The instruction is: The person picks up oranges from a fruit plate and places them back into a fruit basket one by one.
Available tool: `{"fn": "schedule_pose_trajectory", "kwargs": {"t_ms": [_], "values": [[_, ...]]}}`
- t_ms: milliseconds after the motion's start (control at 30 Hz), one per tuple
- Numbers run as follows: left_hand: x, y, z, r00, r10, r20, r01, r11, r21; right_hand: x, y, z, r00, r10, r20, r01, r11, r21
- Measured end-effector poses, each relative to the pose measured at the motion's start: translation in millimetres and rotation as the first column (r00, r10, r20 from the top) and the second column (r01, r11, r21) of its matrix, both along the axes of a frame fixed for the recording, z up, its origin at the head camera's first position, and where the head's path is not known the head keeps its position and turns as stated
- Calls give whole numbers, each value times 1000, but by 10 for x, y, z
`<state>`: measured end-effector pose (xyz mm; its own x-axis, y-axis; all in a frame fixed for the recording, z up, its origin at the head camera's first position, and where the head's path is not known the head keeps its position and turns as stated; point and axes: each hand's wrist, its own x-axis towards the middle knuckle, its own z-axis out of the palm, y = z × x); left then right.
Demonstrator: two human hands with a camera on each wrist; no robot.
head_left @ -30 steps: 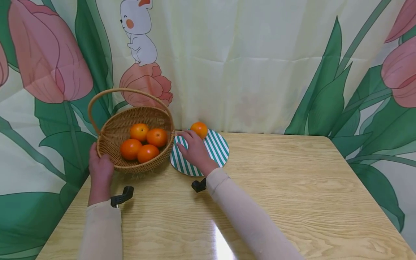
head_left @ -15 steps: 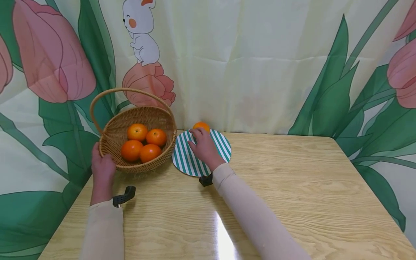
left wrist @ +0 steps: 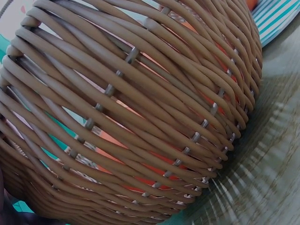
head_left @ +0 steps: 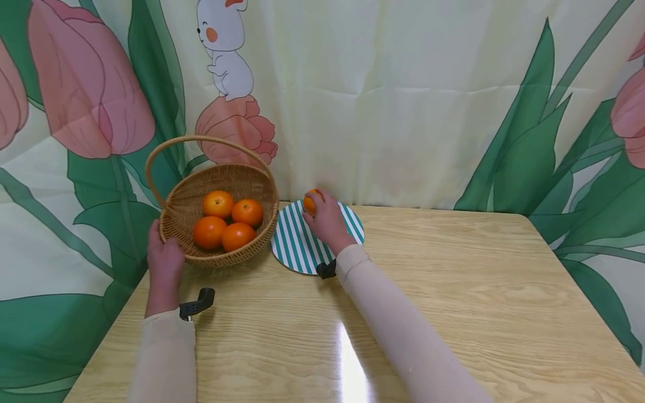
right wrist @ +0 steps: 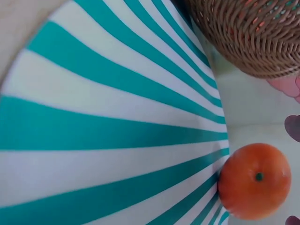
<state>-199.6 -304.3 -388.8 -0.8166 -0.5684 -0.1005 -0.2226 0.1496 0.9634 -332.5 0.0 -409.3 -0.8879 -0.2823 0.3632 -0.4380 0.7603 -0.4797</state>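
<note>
A wicker basket (head_left: 221,178) with a tall arched handle stands tilted toward me at the left, with several oranges (head_left: 237,237) inside. My left hand (head_left: 166,263) grips its left rim, thumb on the near side. To the basket's right lies a round green-and-white striped mat (head_left: 296,249). One more orange (right wrist: 255,182) sits at the mat's far edge. My right hand (head_left: 330,221) reaches over the mat to this orange and partly covers it in the head view. In the right wrist view its fingertips (right wrist: 294,127) show beyond the orange, with a visible gap between.
All this stands on a light wooden table (head_left: 453,291). A curtain (head_left: 403,112) printed with tulips and a rabbit hangs right behind its far edge. Each wrist bears a small black camera mount (head_left: 197,303).
My right hand has moved from the mat's left part, beside the basket, rightward to the lone orange. The left hand keeps hold of the basket rim. The whole head view has shifted slightly.
</note>
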Motion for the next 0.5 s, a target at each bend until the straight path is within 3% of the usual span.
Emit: {"fn": "schedule_pose_trajectory", "kwargs": {"t_ms": [267,500], "values": [[-10,15,3,1000,-5,-12,5,1000,-4,-122,21,-38,997,-28,71,26,999,34],[16,14,0,1000,-9,27,10,1000,-25,-190,15,-89,995,-35,91,32,999,33]]}}
